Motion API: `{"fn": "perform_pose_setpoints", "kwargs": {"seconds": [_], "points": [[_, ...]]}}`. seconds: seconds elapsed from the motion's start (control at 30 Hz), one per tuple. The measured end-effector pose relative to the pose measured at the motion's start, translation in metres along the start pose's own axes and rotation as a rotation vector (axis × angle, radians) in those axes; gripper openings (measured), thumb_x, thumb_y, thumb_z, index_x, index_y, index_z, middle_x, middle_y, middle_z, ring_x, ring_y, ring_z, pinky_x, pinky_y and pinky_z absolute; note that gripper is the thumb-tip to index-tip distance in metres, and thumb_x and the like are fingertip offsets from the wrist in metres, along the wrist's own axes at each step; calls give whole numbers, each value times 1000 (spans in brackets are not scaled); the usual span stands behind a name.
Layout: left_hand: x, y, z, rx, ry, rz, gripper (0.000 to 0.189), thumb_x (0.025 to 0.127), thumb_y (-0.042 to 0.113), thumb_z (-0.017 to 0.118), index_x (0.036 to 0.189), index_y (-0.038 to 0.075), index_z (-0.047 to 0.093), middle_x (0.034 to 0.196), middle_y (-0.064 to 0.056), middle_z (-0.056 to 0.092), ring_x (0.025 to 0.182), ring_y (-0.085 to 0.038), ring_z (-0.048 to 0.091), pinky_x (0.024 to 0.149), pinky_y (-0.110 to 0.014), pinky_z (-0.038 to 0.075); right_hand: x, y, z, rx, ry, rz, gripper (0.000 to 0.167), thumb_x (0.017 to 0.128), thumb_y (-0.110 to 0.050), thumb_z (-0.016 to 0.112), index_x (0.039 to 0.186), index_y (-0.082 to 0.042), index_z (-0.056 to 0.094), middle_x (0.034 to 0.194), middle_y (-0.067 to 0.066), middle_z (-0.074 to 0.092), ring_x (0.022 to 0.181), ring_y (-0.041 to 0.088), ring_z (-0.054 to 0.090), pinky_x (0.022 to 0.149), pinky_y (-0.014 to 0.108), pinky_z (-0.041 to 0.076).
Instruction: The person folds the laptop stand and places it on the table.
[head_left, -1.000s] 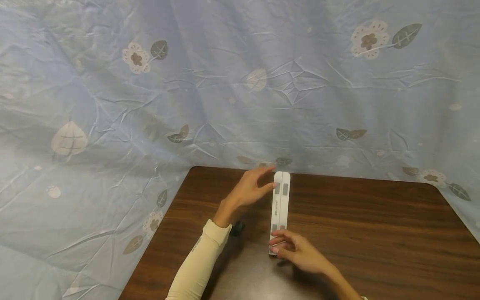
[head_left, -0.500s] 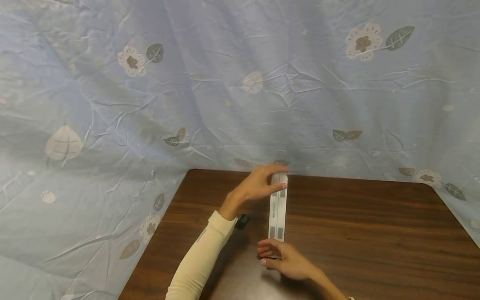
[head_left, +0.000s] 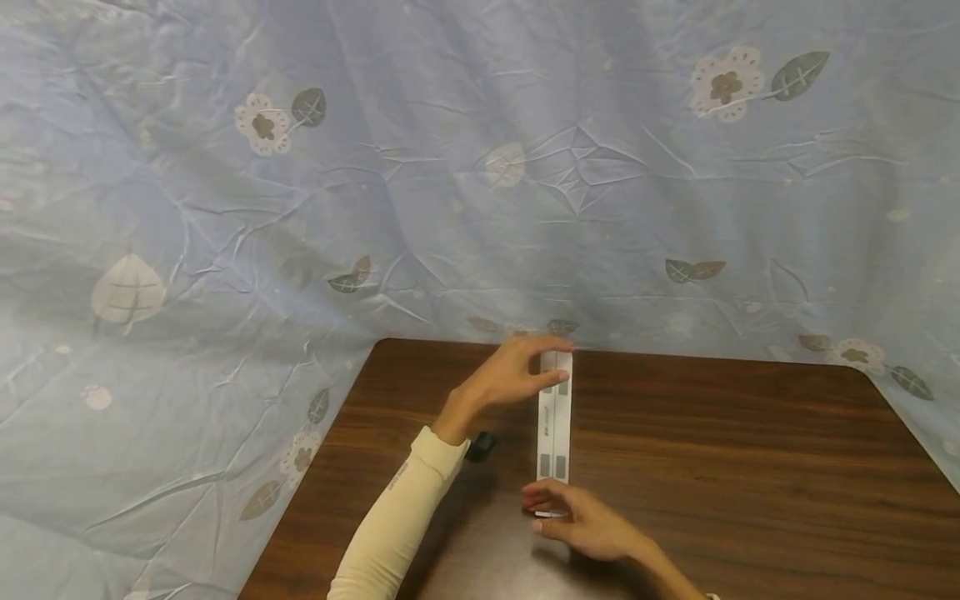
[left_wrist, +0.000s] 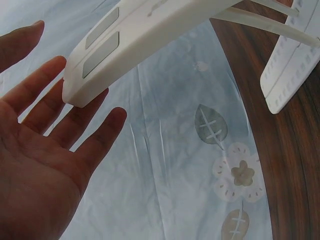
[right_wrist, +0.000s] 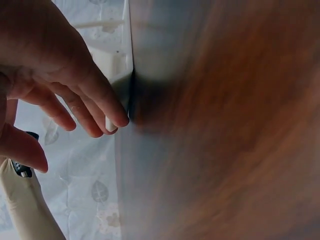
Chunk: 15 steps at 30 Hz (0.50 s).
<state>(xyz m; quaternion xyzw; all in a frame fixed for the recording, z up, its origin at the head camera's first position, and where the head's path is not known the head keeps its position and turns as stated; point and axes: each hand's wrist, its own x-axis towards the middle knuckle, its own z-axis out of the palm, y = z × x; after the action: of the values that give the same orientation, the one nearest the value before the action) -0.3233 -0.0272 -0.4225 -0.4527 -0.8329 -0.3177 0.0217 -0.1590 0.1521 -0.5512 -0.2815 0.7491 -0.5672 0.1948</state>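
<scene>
A white folding laptop stand (head_left: 553,425) with grey pads and a seam down its middle lies lengthwise away from me. The left wrist view shows its top bar (left_wrist: 150,37) raised on slim struts above a ridged base (left_wrist: 292,65). At the far end, my left hand (head_left: 516,373) has its fingers extended and thumb apart, fingertips at the bar's tip. My right hand (head_left: 588,521) is at the near end, fingers loosely extended and thumb apart. Its fingertips lie beside the stand's end (right_wrist: 110,62) close to the tabletop; whether they press on it, I cannot tell.
The dark wood-grain table (head_left: 735,467) has rounded far corners. Right behind it hangs a pale blue cloth (head_left: 480,167) with flowers and leaves, which also covers the left side. A small black device (head_left: 480,447) sits at my left wrist.
My left hand has shifted right, over the far end of the stand. My right hand has moved slightly left and nearer to me. Little differs over the last half second.
</scene>
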Motion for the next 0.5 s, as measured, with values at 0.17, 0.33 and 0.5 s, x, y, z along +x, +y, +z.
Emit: {"fn": "perform_pose_setpoints", "kwargs": {"seconds": [0.17,0.33,0.5], "points": [[-5,0,-3,-9,7,-21,47,104,31,73,146,13,66,150,-4,67,146,-25,58,127,-45,42,-5,1,-6,-7,9,27,54,108,-23,65,151,5,49,146,28,62,137,48,59,111,29,56],[-9,-3,-6,-8,11,-29,49,104,34,73,147,11,65,152,-5,66,147,-28,57,128,-47,41,-9,3,-13,-3,32,26,54,107,-21,67,149,7,49,143,30,63,134,49,61,106,21,55],[-12,-7,-7,-9,21,-32,50,104,32,73,147,9,64,152,-6,66,146,-28,57,127,-46,43,-12,7,-19,20,35,12,54,106,-16,69,149,10,48,142,32,63,133,51,60,104,17,54]]}}
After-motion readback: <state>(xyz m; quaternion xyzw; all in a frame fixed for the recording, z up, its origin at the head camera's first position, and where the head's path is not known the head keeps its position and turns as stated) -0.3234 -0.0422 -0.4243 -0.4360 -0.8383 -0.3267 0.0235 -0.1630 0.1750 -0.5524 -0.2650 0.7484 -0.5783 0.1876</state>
